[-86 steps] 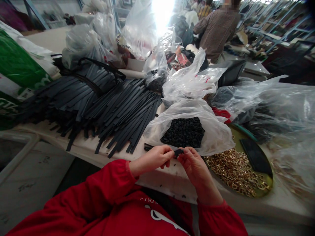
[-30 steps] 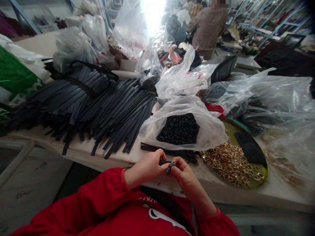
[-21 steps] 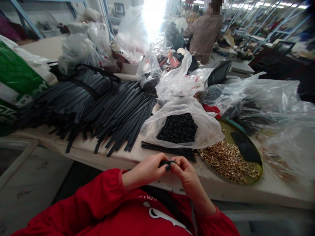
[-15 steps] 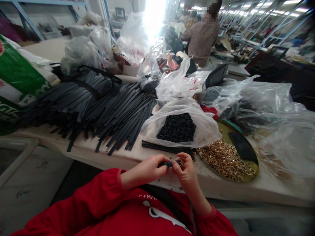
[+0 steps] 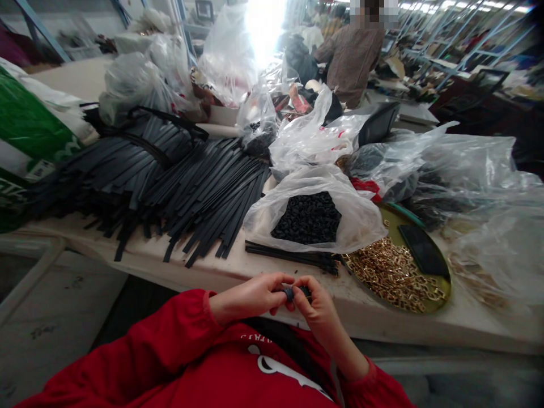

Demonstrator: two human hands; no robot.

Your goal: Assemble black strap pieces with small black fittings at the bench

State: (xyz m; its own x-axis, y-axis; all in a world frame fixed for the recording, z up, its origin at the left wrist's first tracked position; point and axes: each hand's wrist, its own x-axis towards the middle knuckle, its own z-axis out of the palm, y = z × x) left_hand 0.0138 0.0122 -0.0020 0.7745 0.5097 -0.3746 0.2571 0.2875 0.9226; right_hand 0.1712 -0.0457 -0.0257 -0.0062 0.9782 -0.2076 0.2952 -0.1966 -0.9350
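Both hands meet at the table's front edge, pinched on one small dark piece (image 5: 289, 293), perhaps a rolled strap; its details are too small to tell. My left hand (image 5: 255, 294) holds it from the left, my right hand (image 5: 313, 303) from the right, fingertips nearly touching. Just beyond them lie a few thin black strips (image 5: 289, 254). Behind these an open plastic bag (image 5: 361, 226) holds many small black loops (image 5: 306, 218). To the right, gold buckles (image 5: 395, 275) fill part of a round yellowish tray (image 5: 393, 218), which also bears a flat black object (image 5: 424, 249).
Bundled black strips (image 5: 212, 198) spread over the left of the white table (image 5: 148, 252), beside a green and white sack (image 5: 29, 124). Clear plastic bags (image 5: 467, 164) crowd the back and right. A person (image 5: 355, 56) in brown stands farther back.
My hands have moved slightly down, and the fingers have shifted on the dark piece. Gold metal seen between the fingers before no longer shows. The view has shifted a little.
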